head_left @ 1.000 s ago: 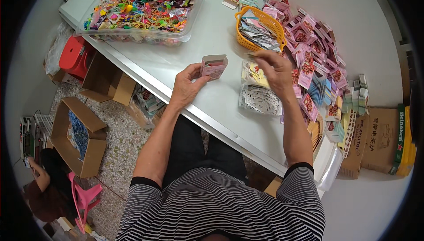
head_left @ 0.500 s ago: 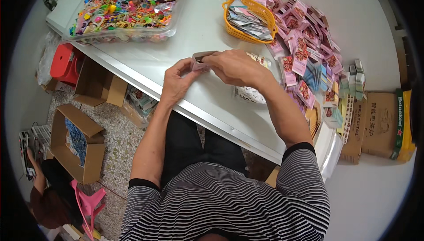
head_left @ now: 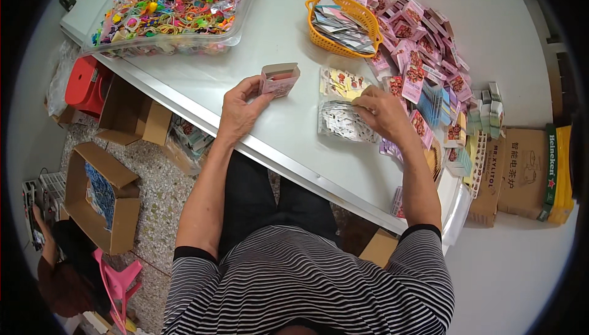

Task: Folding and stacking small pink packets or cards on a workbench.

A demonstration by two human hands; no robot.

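My left hand (head_left: pixel 239 109) holds a small pink box (head_left: pixel 278 80) with its flap open, just above the white table (head_left: pixel 270 34). My right hand (head_left: pixel 381 113) rests on a clear packet of small silvery pieces (head_left: pixel 341 121), fingers curled at a pile of yellow printed cards (head_left: pixel 341 81). Whether it has pinched a card I cannot tell.
An orange basket (head_left: pixel 343 22) of grey cards stands behind. Several pink boxes (head_left: pixel 423 40) lie heaped at the right. A clear bin of colourful trinkets (head_left: pixel 172 3) sits at the far left. Cardboard boxes (head_left: pixel 101 197) and a red stool (head_left: pixel 86 83) stand on the floor.
Both hands had met over the pink box half a second ago. My right hand has since moved right, down to the packet and cards. The left keeps the box.
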